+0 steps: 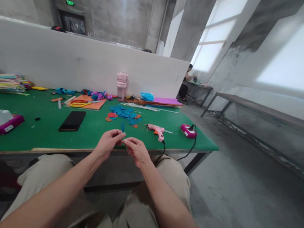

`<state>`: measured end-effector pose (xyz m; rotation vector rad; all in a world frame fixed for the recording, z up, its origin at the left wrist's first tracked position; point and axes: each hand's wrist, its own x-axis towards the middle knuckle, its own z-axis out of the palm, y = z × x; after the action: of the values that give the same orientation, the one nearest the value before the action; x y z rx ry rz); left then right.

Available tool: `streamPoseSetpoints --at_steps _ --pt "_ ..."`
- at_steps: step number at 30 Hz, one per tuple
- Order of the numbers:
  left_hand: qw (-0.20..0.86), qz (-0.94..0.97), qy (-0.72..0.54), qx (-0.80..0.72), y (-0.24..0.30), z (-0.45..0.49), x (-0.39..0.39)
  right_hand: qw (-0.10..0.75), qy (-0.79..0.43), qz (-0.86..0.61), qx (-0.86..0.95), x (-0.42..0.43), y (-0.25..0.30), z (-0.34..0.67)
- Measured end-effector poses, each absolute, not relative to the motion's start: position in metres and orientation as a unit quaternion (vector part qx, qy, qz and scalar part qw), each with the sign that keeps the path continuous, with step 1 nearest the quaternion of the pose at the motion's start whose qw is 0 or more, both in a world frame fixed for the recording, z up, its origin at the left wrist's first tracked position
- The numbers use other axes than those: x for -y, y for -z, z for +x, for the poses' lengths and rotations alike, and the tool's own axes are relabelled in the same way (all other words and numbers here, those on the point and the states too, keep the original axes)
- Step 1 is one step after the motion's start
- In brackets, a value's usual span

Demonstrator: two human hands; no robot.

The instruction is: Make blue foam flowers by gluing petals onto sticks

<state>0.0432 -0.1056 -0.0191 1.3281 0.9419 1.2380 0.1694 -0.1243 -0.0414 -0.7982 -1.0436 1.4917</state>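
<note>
My left hand [109, 142] is closed in a pinch just over the front edge of the green table. From its fingertips a small blue strip-like piece [122, 127] sticks up. My right hand [136, 150] is also pinched, its fingertips meeting those of the left; whatever lies between them is too small to make out. Beyond both hands is a loose pile of blue cut pieces [125, 113], with a few orange and red ones at its rim. To the right of the pile lies a pink glue gun [157, 130], its nozzle pointing left.
A black phone [72, 121], yellow-handled scissors [80, 104] and a purple power strip [2, 124] lie leftward. Another purple power strip [189, 131] sits near the right edge, its cable hanging down. A white partition [86, 62] stands behind. Further off, a person [187, 75] sits.
</note>
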Motion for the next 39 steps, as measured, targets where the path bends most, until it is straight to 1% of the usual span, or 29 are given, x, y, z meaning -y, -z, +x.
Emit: streamPoseSetpoints --at_steps 11,14,17,19,22,23,25,26,29,31,35,39 --pt "0.516 0.502 -0.575 -0.388 0.009 0.022 0.093 0.485 -0.651 -0.349 0.467 0.133 0.048 0.164" --pt "0.513 0.478 -0.597 -0.390 0.002 0.011 0.089 0.451 -0.625 -0.355 0.528 0.136 0.050 0.163" --pt "0.507 0.465 -0.616 -0.384 -0.003 0.000 0.084 0.398 -0.562 -0.370 0.623 0.141 0.050 0.162" --pt "0.509 0.464 -0.618 -0.380 -0.005 -0.005 0.083 0.354 -0.513 -0.337 0.706 0.145 0.048 0.162" --pt "0.514 0.475 -0.608 -0.374 -0.007 -0.006 0.084 0.284 -0.460 -0.221 0.812 0.152 0.043 0.163" --pt "0.518 0.482 -0.605 -0.365 -0.008 -0.005 0.086 0.274 -0.455 -0.193 0.825 0.154 0.041 0.163" --pt "0.534 0.495 -0.597 -0.336 -0.011 0.000 0.091 0.299 -0.477 -0.183 0.806 0.155 0.036 0.164" --pt "0.544 0.503 -0.590 -0.322 -0.013 0.003 0.094 0.336 -0.501 -0.188 0.775 0.155 0.033 0.165" --pt "0.551 0.527 -0.565 -0.316 -0.018 0.013 0.104 0.484 -0.588 -0.190 0.620 0.150 0.023 0.170" --pt "0.532 0.553 -0.546 -0.338 -0.019 0.019 0.110 0.550 -0.641 -0.172 0.507 0.143 0.016 0.177" --pt "0.520 0.589 -0.480 -0.389 -0.007 0.032 0.115 0.594 -0.702 -0.142 0.365 0.131 0.007 0.194" --pt "0.524 0.564 -0.461 -0.441 0.009 0.047 0.117 0.616 -0.711 -0.100 0.325 0.129 0.004 0.205"
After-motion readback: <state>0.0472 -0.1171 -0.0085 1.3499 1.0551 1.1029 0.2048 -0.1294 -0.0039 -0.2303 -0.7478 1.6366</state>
